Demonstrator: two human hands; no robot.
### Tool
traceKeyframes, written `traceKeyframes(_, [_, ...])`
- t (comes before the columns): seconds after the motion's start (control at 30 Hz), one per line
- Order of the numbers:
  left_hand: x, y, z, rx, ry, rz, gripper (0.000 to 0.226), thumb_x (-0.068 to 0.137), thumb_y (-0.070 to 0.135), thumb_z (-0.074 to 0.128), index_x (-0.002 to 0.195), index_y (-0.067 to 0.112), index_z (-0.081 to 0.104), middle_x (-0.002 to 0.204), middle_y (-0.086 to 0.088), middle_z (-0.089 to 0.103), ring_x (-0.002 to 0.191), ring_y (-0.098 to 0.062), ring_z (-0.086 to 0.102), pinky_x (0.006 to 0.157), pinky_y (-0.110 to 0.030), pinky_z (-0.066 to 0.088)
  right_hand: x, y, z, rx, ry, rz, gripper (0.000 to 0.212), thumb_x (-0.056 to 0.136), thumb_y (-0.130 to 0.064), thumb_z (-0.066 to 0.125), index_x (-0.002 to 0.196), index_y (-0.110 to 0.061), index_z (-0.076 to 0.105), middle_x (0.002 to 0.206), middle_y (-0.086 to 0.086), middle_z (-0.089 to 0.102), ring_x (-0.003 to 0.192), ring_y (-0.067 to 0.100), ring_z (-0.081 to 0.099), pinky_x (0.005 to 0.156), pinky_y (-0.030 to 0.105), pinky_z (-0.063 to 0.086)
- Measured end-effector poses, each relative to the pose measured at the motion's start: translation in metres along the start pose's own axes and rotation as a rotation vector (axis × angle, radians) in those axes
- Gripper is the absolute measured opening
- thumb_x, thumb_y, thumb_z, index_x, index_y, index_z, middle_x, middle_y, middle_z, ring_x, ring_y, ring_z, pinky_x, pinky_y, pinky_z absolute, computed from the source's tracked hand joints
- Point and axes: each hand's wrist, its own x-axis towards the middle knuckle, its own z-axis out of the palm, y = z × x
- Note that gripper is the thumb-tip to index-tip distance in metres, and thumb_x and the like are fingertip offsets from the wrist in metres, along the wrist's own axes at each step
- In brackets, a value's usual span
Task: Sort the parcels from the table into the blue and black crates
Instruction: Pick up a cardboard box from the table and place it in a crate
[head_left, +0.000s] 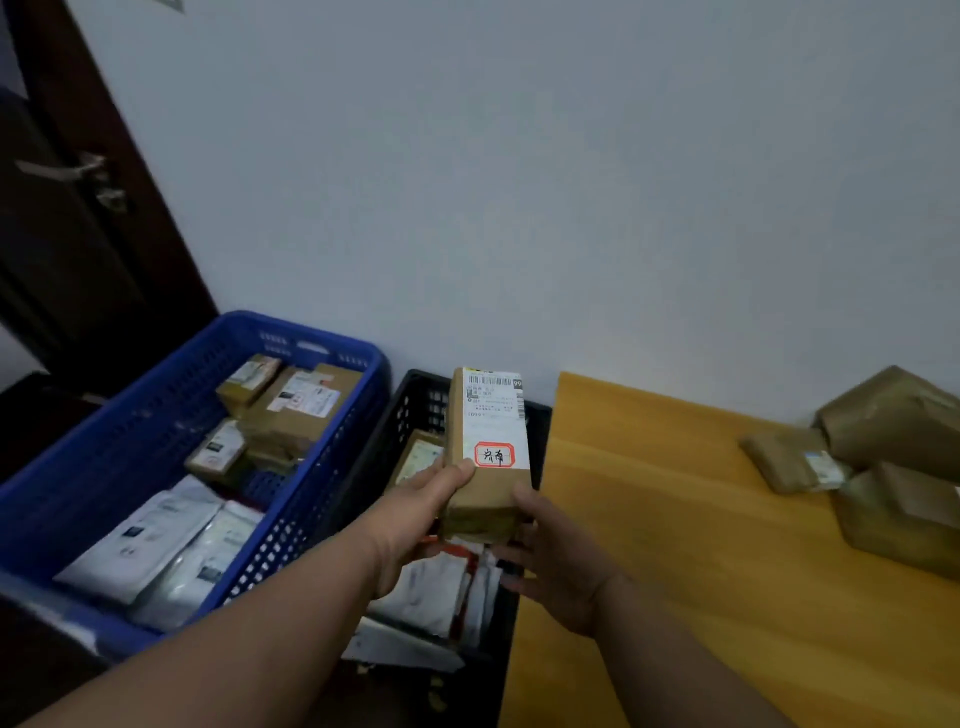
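Left hand (415, 519) and right hand (556, 566), both curled round the lower end of a long brown parcel (488, 452): left thumb across the front face just beside a red-bordered sticker (494, 455), right thumb on the right edge, right fingers beneath the bottom. Parcel upright, slightly tilted, white shipping label (493, 400) on its upper front. Held above the black crate (415, 405), over its right half.

In that crate, below the hands: white mailer bags (431, 587) and a brown box (418, 457) further back. Immediately left, touching side by side, a blue crate (291, 338) with brown boxes (291, 405) at the far end and white bags (150, 540) at the near end.

To the right of the hands, a wooden table (675, 545) with several brown parcels (893, 467) clustered at its far right, well apart from the held one. Behind everything, a pale wall (519, 182); at far left, a dark door (78, 234) with a metal handle (67, 169).
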Motion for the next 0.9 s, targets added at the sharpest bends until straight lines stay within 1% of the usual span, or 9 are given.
traceKeyframes(0.1, [-0.004, -0.011, -0.063, -0.017, 0.030, -0.063, 0.055, 0.068, 0.074, 0.059, 0.117, 0.048, 0.062, 0.103, 0.013, 0.073, 0.101, -0.013, 0.068, 0.084, -0.033, 0.051, 0.025, 0.011, 0.063, 0.001, -0.017, 0.067, 0.080, 0.065, -0.059, 0.075, 0.136, -0.035, 0.048, 0.137, 0.006, 0.053, 0.122, 0.026, 0.052, 0.101, 0.046, 0.041])
traceKeyframes(0.2, [-0.009, -0.016, -0.105, -0.056, 0.070, -0.095, 0.047, 0.077, 0.069, 0.059, 0.117, 0.044, 0.063, 0.099, 0.012, 0.074, 0.089, -0.008, 0.072, 0.068, -0.026, 0.053, 0.043, 0.013, 0.105, -0.019, -0.017, 0.116, 0.071, 0.065, -0.059, 0.074, 0.129, -0.036, 0.053, 0.133, 0.005, 0.055, 0.120, 0.025, 0.053, 0.106, 0.048, 0.039])
traceKeyframes(0.27, [-0.012, -0.018, -0.128, -0.098, 0.092, -0.106, 0.039, 0.082, 0.065, 0.057, 0.114, 0.043, 0.064, 0.096, 0.013, 0.075, 0.081, -0.005, 0.072, 0.063, -0.024, 0.051, 0.056, 0.008, 0.126, -0.044, -0.009, 0.138, 0.059, 0.068, -0.059, 0.066, 0.121, -0.035, 0.057, 0.129, 0.006, 0.058, 0.117, 0.026, 0.054, 0.107, 0.049, 0.039])
traceKeyframes(0.37, [-0.009, -0.021, -0.159, -0.156, 0.135, -0.112, 0.031, 0.085, 0.062, 0.056, 0.108, 0.044, 0.066, 0.094, 0.014, 0.075, 0.087, -0.010, 0.072, 0.071, -0.029, 0.050, 0.080, 0.003, 0.154, -0.090, -0.019, 0.183, 0.039, 0.083, -0.056, 0.059, 0.114, -0.033, 0.059, 0.127, 0.007, 0.058, 0.117, 0.027, 0.054, 0.107, 0.049, 0.039])
traceKeyframes(0.47, [0.000, -0.025, -0.188, -0.190, 0.204, -0.146, 0.030, 0.084, 0.061, 0.059, 0.105, 0.042, 0.068, 0.098, 0.012, 0.074, 0.102, -0.014, 0.064, 0.085, -0.035, 0.048, 0.104, 0.001, 0.178, -0.121, -0.027, 0.222, 0.046, 0.085, -0.058, 0.058, 0.122, -0.031, 0.058, 0.128, 0.008, 0.058, 0.117, 0.026, 0.055, 0.103, 0.045, 0.041])
traceKeyframes(0.6, [0.019, -0.028, -0.225, -0.206, 0.244, -0.180, 0.031, 0.083, 0.061, 0.060, 0.103, 0.040, 0.068, 0.093, 0.012, 0.075, 0.101, -0.016, 0.064, 0.091, -0.037, 0.049, 0.140, 0.003, 0.202, -0.124, -0.075, 0.271, 0.063, 0.079, -0.061, 0.060, 0.134, -0.031, 0.051, 0.133, 0.004, 0.057, 0.121, 0.025, 0.053, 0.103, 0.045, 0.040])
traceKeyframes(0.73, [0.045, -0.025, -0.263, -0.199, 0.281, -0.206, 0.045, 0.082, 0.062, 0.061, 0.118, 0.036, 0.061, 0.108, 0.005, 0.071, 0.104, -0.018, 0.063, 0.095, -0.038, 0.051, 0.185, -0.001, 0.224, -0.140, -0.130, 0.332, 0.087, 0.066, -0.068, 0.061, 0.142, -0.030, 0.042, 0.143, 0.005, 0.050, 0.128, 0.026, 0.047, 0.108, 0.047, 0.037])
traceKeyframes(0.8, [0.058, -0.021, -0.283, -0.206, 0.313, -0.217, 0.052, 0.082, 0.062, 0.061, 0.124, 0.031, 0.057, 0.114, 0.002, 0.068, 0.106, -0.019, 0.062, 0.091, -0.036, 0.052, 0.212, -0.006, 0.237, -0.139, -0.162, 0.361, 0.083, 0.069, -0.070, 0.059, 0.141, -0.032, 0.040, 0.145, 0.004, 0.047, 0.129, 0.026, 0.045, 0.109, 0.048, 0.035])
traceKeyframes(0.9, [0.078, -0.017, -0.318, -0.200, 0.357, -0.255, 0.052, 0.084, 0.060, 0.060, 0.126, 0.029, 0.054, 0.117, 0.000, 0.066, 0.108, -0.021, 0.061, 0.095, -0.041, 0.051, 0.252, -0.011, 0.263, -0.148, -0.177, 0.390, 0.058, 0.077, -0.070, 0.058, 0.124, -0.038, 0.048, 0.135, -0.001, 0.055, 0.121, 0.021, 0.052, 0.104, 0.046, 0.040])
